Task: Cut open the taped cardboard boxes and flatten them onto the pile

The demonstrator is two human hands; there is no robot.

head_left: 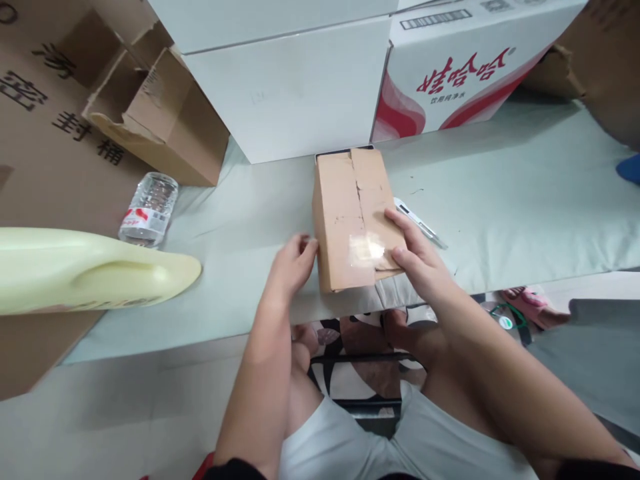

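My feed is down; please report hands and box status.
Left hand on small cardboard box, left side. Right hand on its right edge. Cutter on table beside right hand.

A small cardboard box (353, 220) lies flat on the pale table (525, 200), flaps closed and taped. The left hand (293, 263) touches the box's left side; the right hand (417, 257) rests on its right top edge. A utility knife (419, 223) lies just right of the box. A water bottle (149, 208) lies well left of the box.
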